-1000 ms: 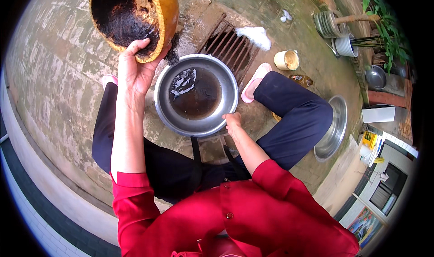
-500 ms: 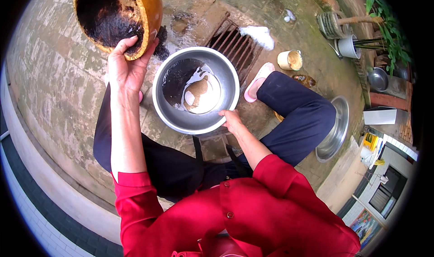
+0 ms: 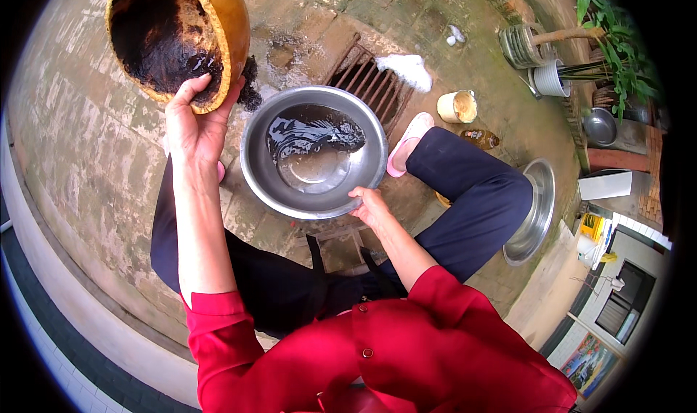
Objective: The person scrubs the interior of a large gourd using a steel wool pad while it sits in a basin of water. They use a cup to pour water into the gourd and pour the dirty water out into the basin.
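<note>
- Head view, upper left: a round orange-yellow gourd-like shell (image 3: 170, 39), blackened inside, held sideways, apparently to keep it clear of the basin.
- Centre: a round silver metal basin (image 3: 312, 203), seemingly tilted so its dark water (image 3: 316, 141) gathers toward the rusty metal grate (image 3: 372, 86).
- Left hand (image 3: 197, 124): pinching the shell's rim, thumb inside.
- Right hand (image 3: 372, 207): gripping the basin's lower-right rim.

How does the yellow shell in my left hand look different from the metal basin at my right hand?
The yellow shell is blotchy black and brown inside; the metal basin is smooth gray.
The shell is tipped, its opening facing sideways; the basin's faces up.
The basin contains liquid; no pool shows in the shell.
Both are rounded and open, the left hand and right hand at their rims.
</note>
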The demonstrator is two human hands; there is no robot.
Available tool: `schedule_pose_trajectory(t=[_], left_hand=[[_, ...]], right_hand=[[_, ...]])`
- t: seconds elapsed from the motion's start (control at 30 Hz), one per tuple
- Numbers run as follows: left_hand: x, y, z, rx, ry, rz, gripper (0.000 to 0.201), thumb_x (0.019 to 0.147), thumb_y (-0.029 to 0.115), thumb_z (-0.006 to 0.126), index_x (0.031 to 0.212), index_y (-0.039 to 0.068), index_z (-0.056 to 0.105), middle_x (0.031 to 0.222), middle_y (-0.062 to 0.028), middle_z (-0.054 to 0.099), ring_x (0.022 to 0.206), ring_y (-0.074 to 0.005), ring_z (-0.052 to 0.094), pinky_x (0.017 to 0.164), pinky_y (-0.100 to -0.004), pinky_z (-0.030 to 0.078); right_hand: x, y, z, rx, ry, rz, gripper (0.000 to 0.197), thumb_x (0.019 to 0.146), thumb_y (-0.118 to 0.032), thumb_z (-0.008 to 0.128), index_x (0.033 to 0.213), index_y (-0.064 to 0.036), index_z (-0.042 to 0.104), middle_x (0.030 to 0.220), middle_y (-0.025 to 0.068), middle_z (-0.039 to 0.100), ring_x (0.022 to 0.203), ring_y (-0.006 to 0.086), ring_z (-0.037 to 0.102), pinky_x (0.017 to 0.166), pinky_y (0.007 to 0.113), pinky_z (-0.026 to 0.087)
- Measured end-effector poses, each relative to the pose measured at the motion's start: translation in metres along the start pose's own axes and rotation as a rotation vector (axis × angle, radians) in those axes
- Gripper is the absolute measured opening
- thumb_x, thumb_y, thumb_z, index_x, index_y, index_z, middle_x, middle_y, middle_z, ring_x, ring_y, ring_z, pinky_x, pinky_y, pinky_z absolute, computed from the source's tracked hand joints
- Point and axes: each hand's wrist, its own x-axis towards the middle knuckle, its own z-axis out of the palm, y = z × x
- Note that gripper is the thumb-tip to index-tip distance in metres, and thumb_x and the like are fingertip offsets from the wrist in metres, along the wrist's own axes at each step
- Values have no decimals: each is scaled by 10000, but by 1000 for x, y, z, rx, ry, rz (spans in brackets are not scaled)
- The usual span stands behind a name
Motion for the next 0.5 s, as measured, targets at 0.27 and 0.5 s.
schedule_pose_trajectory(t=[0.27,0.5], left_hand=[[-4,-4,10,-13,-67,-7,169,817,-42,533,974,-106,538,1026,-211,612,977,-342,615,939,-491,512],[-3,-10,15,-17,-83,-22,219,809,-20,555,1012,-101,537,1021,-193,616,940,-325,632,876,-470,558]], right_hand=[[-17,-86,-26,-7,121,-129,158,742,-36,602,885,7,553,813,128,603,617,236,602,488,337,483],[-27,-203,-59,-255,236,-357,256,724,18,554,965,101,532,823,187,616,640,295,650,522,410,556]])
